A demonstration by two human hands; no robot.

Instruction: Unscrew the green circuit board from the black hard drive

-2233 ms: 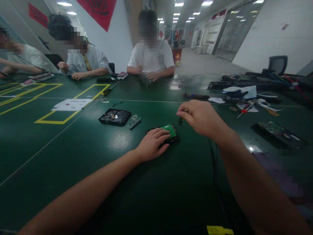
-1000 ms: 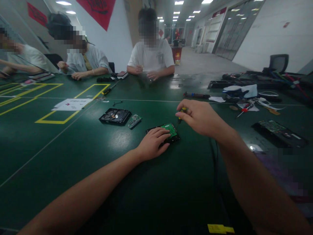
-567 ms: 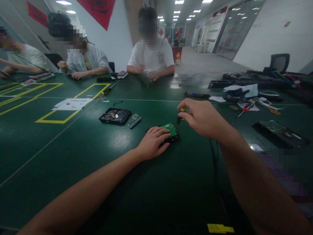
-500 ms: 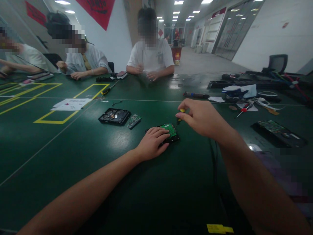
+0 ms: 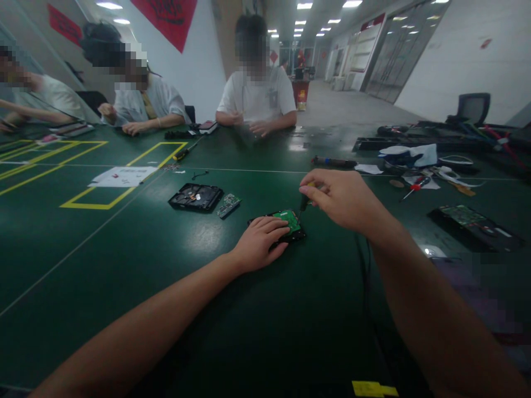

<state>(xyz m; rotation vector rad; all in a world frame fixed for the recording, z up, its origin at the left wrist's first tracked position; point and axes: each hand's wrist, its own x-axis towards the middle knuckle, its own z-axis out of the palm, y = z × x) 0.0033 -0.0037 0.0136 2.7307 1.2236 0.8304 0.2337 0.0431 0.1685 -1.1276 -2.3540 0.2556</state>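
Note:
A hard drive (image 5: pixel 295 235) with a green circuit board (image 5: pixel 293 220) facing up lies on the green table. My left hand (image 5: pixel 262 243) holds it down, fingers across the board and thumb along the near edge. Part of the drive is hidden beneath the palm. Pinched between the thumb and fingers of my right hand (image 5: pixel 338 196) is a small screwdriver (image 5: pixel 304 202), held roughly upright. Its tip meets the right end of the board; whether it sits in a screw is too small to tell.
Left of the drive lie a loose circuit board (image 5: pixel 229 205) and an open black drive case (image 5: pixel 196 197). Another drive (image 5: pixel 473 224) rests at the right. Farther back are a pen-like tool (image 5: pixel 334 162), a red screwdriver (image 5: pixel 416 188) and a yellow-handled screwdriver (image 5: pixel 181 155). Several people sit opposite.
The fingers of my right hand have shifted round the screwdriver and now cover more of its yellow handle top. My left hand stays on the hard drive.

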